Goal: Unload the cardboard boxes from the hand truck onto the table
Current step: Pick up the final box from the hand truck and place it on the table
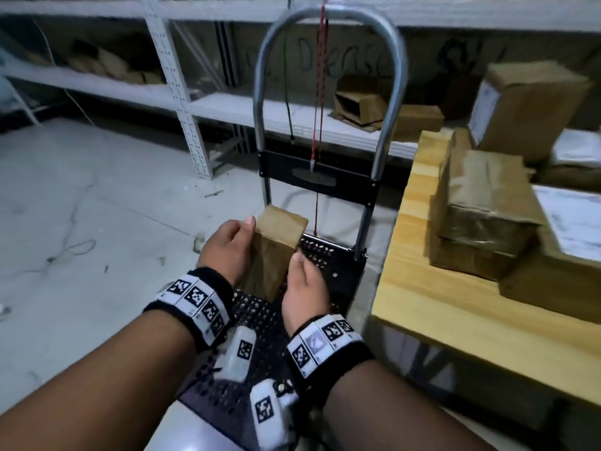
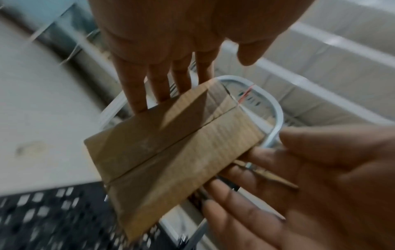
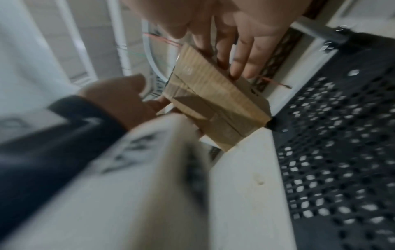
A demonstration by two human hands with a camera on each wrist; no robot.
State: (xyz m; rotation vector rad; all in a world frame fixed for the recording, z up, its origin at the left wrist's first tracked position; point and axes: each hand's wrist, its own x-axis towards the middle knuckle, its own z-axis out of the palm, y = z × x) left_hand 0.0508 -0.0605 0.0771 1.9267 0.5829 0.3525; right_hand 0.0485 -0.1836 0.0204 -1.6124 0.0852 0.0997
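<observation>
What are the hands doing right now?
Left hand: fingers straight, pressing the small cardboard box.
Right hand: fingers straight, pressing the box's other side.

Both wrist views are smeared with motion blur — the hand truck [image 3: 333, 152] deck's holes streak. In the head view the small cardboard box [image 1: 276, 249] hides the fingers of the left hand [image 1: 227, 247] and right hand [image 1: 305, 284]; only 2 thumbs show. The table [image 1: 422, 288] and its stacked boxes [image 1: 487, 203] run off the right edge.
</observation>
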